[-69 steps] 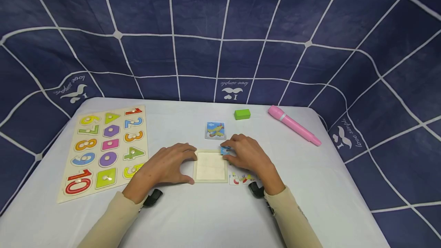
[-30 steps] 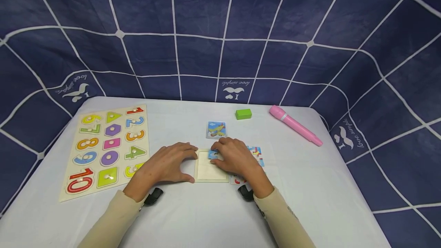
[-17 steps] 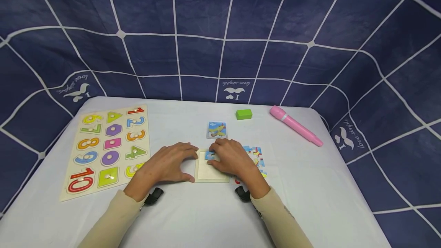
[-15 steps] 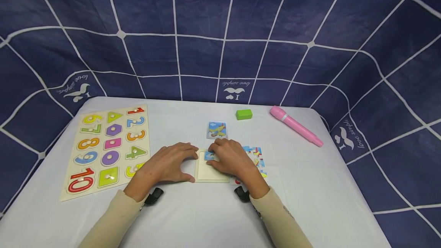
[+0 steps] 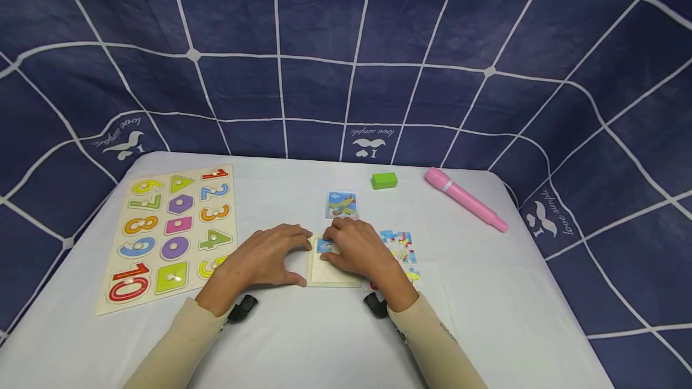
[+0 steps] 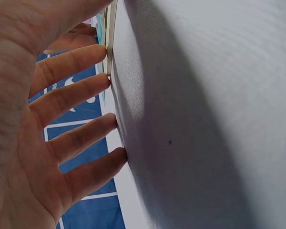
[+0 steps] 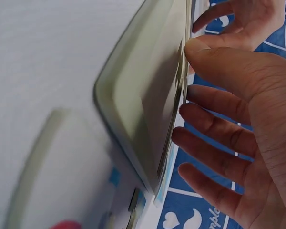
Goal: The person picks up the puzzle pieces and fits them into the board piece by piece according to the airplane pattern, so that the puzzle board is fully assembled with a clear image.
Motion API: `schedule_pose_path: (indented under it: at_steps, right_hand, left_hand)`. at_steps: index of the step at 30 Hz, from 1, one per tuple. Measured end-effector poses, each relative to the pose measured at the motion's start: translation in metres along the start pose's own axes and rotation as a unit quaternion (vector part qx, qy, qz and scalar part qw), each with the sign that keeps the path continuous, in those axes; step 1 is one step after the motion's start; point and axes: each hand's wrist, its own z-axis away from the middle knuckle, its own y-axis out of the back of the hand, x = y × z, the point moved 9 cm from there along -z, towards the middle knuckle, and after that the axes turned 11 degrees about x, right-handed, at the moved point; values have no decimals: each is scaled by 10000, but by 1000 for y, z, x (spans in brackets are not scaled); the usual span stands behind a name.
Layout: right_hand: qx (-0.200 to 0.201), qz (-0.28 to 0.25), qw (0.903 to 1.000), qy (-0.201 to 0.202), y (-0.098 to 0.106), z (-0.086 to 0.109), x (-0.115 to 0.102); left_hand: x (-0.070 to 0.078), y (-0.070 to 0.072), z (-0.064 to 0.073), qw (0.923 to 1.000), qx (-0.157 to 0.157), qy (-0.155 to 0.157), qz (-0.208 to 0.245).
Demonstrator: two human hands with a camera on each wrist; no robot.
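A shallow pale wooden puzzle tray (image 5: pixel 332 283) lies in front of me. My left hand (image 5: pixel 265 260) is at its left side, thumb near the lower corner and fingertips at the upper one. The left wrist view shows those fingers (image 6: pixel 76 95) spread and nearly straight, two against the tray's edge and others on the cloth. My right hand (image 5: pixel 359 251) pinches a blue puzzle piece (image 5: pixel 324 245) at the tray's upper left corner, with part of the piece hidden by the fingers. Several more puzzle pieces (image 5: pixel 402 251) lie just right of the tray, partly behind the right wrist.
A small airplane picture card (image 5: pixel 342 204) lies beyond the tray. A green block (image 5: pixel 384 180) and a pink marker-shaped stick (image 5: pixel 465 199) are at the back right. On the left lies a number-and-shape peg board (image 5: pixel 175 248). White cloth covers the table; a navy curtain (image 5: pixel 313 47) hangs behind.
My right hand has carried the blue puzzle piece leftward from the tray's right edge to its upper left corner, uncovering pieces on the right. My left hand stays at the tray's side.
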Motion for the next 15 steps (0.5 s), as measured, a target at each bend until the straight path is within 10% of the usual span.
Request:
schedule_pose_path:
  at_steps: [15]
  right_hand:
    - [48, 96, 9999, 56, -3, -4, -5]
  left_hand:
    - [0, -1, 1, 10000, -12, 34, -21]
